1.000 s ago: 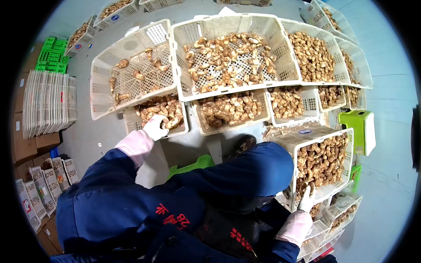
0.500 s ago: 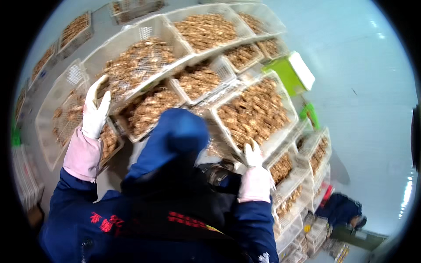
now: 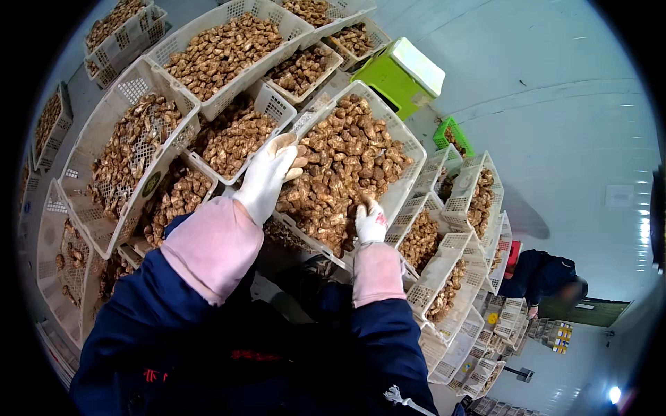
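Observation:
A white plastic crate (image 3: 414, 166) piled with brown mushrooms (image 3: 347, 156) stands in front of me. My left hand (image 3: 269, 173), in a white glove with tan fingertips, is over the crate's left rim. Its fingers stretch out and lie apart above the mushrooms, with nothing plainly held. At the near right part of the pile, my right hand (image 3: 372, 222), also gloved in white, has its fingers bent down among the mushrooms. The fingertips are partly hidden there, so what they grip does not show. Pink cuffs cover both wrists.
Several more mushroom crates surround me, such as a large perforated one (image 3: 73, 163) at the left and stacked ones (image 3: 444, 263) at the right. Beyond stand a lime-green box with a white lid (image 3: 399, 76) and a green basket (image 3: 454, 135). A person (image 3: 544, 277) bends over at the far right.
My left hand has come right, from the left-hand crates to the middle crate. My right hand has gone from the near rim into the mushrooms. The whole view has shifted.

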`<state>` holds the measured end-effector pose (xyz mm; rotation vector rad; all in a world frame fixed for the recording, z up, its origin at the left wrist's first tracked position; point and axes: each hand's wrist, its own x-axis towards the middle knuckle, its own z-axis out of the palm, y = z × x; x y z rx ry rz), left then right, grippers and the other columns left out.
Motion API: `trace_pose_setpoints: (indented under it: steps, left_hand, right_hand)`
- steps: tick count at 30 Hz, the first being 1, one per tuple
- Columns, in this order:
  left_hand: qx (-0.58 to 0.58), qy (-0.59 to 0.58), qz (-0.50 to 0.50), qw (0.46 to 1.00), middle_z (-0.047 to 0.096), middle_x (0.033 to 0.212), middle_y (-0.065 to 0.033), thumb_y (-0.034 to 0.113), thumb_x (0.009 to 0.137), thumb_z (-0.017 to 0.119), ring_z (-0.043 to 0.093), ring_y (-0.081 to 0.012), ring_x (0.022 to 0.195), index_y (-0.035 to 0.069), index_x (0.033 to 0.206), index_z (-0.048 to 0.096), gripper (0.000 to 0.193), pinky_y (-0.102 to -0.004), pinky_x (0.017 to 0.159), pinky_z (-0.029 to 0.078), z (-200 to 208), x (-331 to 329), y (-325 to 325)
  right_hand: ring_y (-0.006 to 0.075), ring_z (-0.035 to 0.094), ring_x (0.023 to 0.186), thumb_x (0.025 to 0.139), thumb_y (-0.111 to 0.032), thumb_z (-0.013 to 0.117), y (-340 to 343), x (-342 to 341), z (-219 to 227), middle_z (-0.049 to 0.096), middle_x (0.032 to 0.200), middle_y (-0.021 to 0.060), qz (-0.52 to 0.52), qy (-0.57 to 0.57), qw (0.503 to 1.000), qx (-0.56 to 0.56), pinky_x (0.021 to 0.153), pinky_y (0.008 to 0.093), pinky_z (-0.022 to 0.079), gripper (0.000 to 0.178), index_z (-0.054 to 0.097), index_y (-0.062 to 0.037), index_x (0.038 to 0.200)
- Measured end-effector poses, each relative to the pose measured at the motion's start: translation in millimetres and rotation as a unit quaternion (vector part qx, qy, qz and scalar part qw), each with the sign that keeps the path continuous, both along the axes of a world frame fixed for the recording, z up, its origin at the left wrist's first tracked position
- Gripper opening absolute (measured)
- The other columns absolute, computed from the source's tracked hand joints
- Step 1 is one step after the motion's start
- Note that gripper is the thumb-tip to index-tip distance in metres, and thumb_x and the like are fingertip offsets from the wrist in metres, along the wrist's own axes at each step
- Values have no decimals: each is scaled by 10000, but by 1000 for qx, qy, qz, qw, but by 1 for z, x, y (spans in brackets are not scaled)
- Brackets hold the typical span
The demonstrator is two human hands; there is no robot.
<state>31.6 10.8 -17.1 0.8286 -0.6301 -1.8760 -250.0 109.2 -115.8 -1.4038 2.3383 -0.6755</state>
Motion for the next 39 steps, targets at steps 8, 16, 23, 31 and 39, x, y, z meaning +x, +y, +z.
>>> trace_pose_setpoints:
  steps: [8,16,23,31,39]
  left_hand:
    - [4,-51,-67,996,573,1188,-95,234,987,568,575,-125,1003,-17,1391,408,502,-272,889,473,15,-17,-8]
    - [-248,-244,-177,921,615,1278,-141,36,910,476,556,-194,1200,-49,1263,574,376,-296,1014,442,12,-23,-10]
    - [-436,-391,-203,785,555,1327,-210,191,856,601,501,-327,1277,57,1348,533,514,-379,1092,380,10,-28,11]
    - [-89,-63,-332,937,669,905,-58,286,984,567,619,-105,688,20,1074,613,284,-240,585,499,26,-19,10]
    - [53,2,-390,919,630,786,-1,384,1044,445,600,-76,594,89,1050,575,323,-180,483,442,49,-21,17]
  right_hand:
    - [341,478,1281,825,-294,708,-94,-29,-32,489,1385,191,25,136,990,-31,1069,410,398,604,507,-69,1348]
    - [254,658,963,938,-82,512,-48,-37,21,624,1114,147,-60,-514,856,-1,804,285,556,402,497,17,1327]
    - [256,687,915,990,-215,515,-11,26,99,584,1219,180,72,-678,730,51,779,324,586,505,404,52,1404]
    - [197,567,1097,985,-135,501,-5,74,118,542,1282,124,97,-702,700,-85,1004,328,455,505,362,-1,1451]
    - [132,599,929,962,-112,595,-7,98,141,626,1106,71,64,-617,772,-138,836,269,491,331,509,11,1258]
